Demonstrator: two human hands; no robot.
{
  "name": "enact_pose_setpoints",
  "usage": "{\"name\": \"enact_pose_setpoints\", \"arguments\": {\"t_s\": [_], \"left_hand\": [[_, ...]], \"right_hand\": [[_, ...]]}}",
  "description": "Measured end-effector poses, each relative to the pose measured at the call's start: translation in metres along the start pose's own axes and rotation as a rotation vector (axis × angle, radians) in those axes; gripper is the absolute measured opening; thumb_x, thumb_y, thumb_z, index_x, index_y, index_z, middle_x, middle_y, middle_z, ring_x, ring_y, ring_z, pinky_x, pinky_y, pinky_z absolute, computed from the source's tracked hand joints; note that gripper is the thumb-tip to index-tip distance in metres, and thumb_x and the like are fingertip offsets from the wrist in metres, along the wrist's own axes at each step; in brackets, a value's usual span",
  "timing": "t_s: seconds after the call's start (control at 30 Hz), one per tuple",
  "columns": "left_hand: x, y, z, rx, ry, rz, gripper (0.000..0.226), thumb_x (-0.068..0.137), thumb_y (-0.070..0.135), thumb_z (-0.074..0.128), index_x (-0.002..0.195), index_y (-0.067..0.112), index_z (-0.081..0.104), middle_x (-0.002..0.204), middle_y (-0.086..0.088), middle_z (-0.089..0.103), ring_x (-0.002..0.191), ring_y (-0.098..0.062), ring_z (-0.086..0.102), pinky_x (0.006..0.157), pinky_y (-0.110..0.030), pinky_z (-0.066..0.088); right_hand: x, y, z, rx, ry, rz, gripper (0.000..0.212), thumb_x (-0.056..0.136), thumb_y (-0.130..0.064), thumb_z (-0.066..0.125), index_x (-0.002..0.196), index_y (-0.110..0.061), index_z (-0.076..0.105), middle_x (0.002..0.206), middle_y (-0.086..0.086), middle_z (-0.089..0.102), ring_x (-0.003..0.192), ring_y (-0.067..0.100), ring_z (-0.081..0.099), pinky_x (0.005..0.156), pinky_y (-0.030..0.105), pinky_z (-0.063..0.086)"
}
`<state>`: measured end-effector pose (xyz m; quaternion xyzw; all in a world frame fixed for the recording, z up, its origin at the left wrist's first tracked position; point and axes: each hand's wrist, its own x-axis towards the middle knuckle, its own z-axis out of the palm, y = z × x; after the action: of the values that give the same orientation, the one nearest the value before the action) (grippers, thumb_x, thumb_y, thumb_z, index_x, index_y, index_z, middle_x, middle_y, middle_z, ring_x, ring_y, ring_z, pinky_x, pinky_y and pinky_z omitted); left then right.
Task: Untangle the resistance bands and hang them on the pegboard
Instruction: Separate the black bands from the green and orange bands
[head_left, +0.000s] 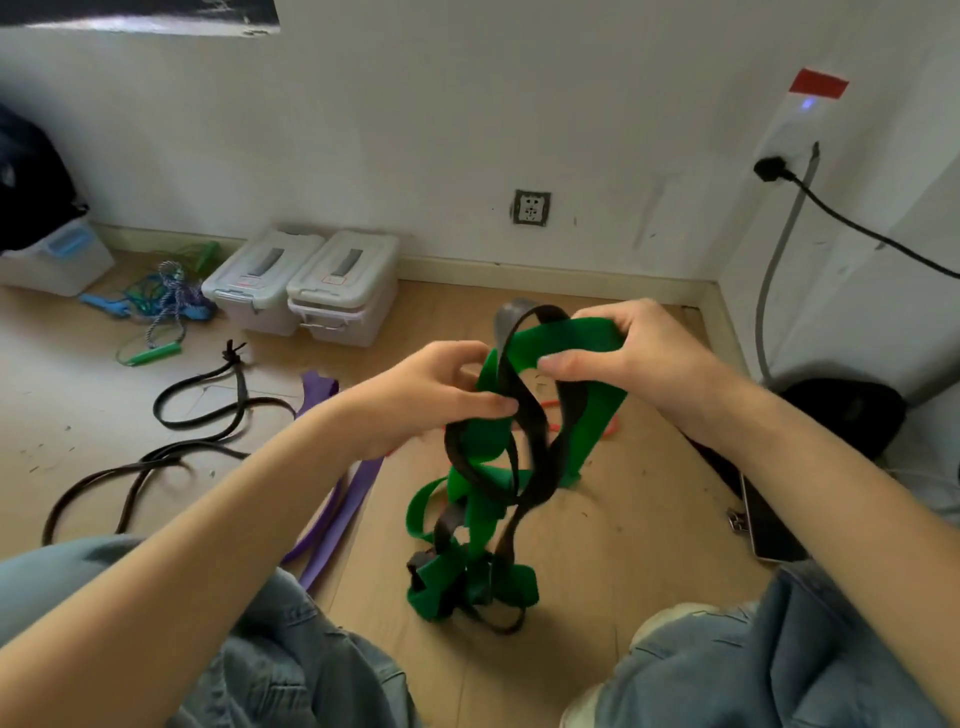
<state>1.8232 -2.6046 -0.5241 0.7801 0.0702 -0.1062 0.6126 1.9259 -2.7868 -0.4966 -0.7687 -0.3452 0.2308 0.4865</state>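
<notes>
A wide green resistance band and a narrow black band hang twisted together above the wooden floor, their lower ends bunched in a heap. My left hand pinches the black band where it crosses the green one. At the top of the tangle my right hand grips the green band's upper loop. A purple band lies flat on the floor under my left forearm. An orange band shows behind the tangle. No pegboard is in view.
Black straps snake over the floor at left. Coloured ropes and handles lie by two lidded plastic boxes against the wall. A phone and a dark bag are at right, under a plugged-in cable.
</notes>
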Motion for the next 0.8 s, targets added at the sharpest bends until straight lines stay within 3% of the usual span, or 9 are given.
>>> {"name": "enact_pose_setpoints", "arguments": {"t_s": [0.13,0.2,0.27,0.33,0.4,0.5,0.63,0.73,0.8], "left_hand": [[-0.002,0.0,-0.009,-0.047,-0.002,-0.036,0.04,0.075,0.03,0.071,0.109,0.012,0.063,0.096,-0.007,0.073,0.088,-0.021,0.07,0.079,-0.035,0.057],[-0.004,0.003,-0.004,-0.08,-0.057,-0.057,0.042,0.065,0.044,0.073,0.093,0.012,0.07,0.084,-0.005,0.074,0.076,-0.017,0.071,0.071,-0.031,0.056],[-0.003,0.004,-0.001,-0.127,-0.003,-0.088,0.05,0.059,0.051,0.073,0.086,0.009,0.068,0.074,-0.005,0.07,0.067,-0.016,0.068,0.07,-0.031,0.049],[-0.002,0.0,0.0,-0.153,0.09,-0.12,0.064,0.058,0.058,0.075,0.092,0.005,0.064,0.077,-0.009,0.066,0.069,-0.018,0.065,0.072,-0.032,0.048],[0.0,-0.003,0.0,-0.198,0.17,-0.147,0.068,0.06,0.059,0.07,0.099,0.004,0.061,0.08,-0.009,0.064,0.07,-0.017,0.064,0.067,-0.028,0.048],[0.002,-0.006,-0.001,-0.314,0.166,-0.149,0.057,0.074,0.045,0.064,0.112,0.003,0.058,0.081,-0.008,0.07,0.07,-0.014,0.068,0.059,-0.022,0.051],[0.0,-0.005,-0.006,-0.466,0.17,-0.221,0.039,0.091,0.037,0.05,0.114,0.006,0.058,0.089,-0.007,0.074,0.077,-0.014,0.071,0.06,-0.022,0.054],[-0.001,0.001,-0.004,-0.456,0.076,-0.257,0.051,0.086,0.048,0.048,0.117,0.009,0.058,0.103,-0.007,0.072,0.095,-0.018,0.069,0.076,-0.026,0.053],[-0.001,0.003,0.0,-0.443,0.067,-0.271,0.062,0.075,0.054,0.053,0.118,0.009,0.058,0.106,-0.009,0.071,0.098,-0.021,0.067,0.083,-0.031,0.053]], "right_hand": [[0.007,0.017,-0.015,-0.255,0.204,0.011,0.028,0.065,-0.036,0.079,0.087,-0.023,0.067,0.085,-0.002,0.069,0.081,0.015,0.064,0.074,0.033,0.053],[0.007,0.024,-0.013,-0.472,0.229,-0.031,0.034,0.07,-0.034,0.077,0.1,-0.023,0.064,0.097,-0.005,0.066,0.086,0.011,0.06,0.077,0.026,0.05],[0.008,0.028,-0.012,-0.584,0.298,-0.057,0.038,0.079,-0.024,0.071,0.115,-0.018,0.058,0.11,-0.001,0.061,0.089,0.011,0.057,0.078,0.022,0.048],[0.005,0.024,-0.012,-0.461,0.279,-0.072,0.028,0.084,-0.019,0.067,0.111,-0.017,0.058,0.109,0.001,0.063,0.084,0.009,0.06,0.072,0.016,0.049],[0.0,0.016,-0.007,-0.259,0.043,-0.055,0.025,0.085,-0.02,0.065,0.109,-0.021,0.057,0.11,-0.002,0.063,0.083,0.007,0.065,0.065,0.016,0.053],[-0.006,0.01,0.009,-0.126,-0.28,-0.077,0.044,0.087,-0.013,0.063,0.125,-0.027,0.048,0.126,-0.011,0.052,0.095,0.008,0.066,0.072,0.02,0.056],[-0.007,0.011,0.014,0.146,-0.162,0.034,0.04,0.081,-0.019,0.071,0.116,-0.027,0.056,0.111,-0.011,0.062,0.088,0.001,0.067,0.064,0.012,0.052],[-0.006,0.016,0.017,0.11,-0.111,0.175,0.021,0.081,-0.013,0.07,0.1,-0.015,0.062,0.095,0.001,0.068,0.068,0.003,0.068,0.056,0.014,0.052],[-0.006,0.013,0.016,0.203,-0.158,0.198,0.012,0.082,-0.011,0.066,0.093,-0.011,0.064,0.088,0.005,0.069,0.066,0.006,0.067,0.059,0.018,0.055]]}}
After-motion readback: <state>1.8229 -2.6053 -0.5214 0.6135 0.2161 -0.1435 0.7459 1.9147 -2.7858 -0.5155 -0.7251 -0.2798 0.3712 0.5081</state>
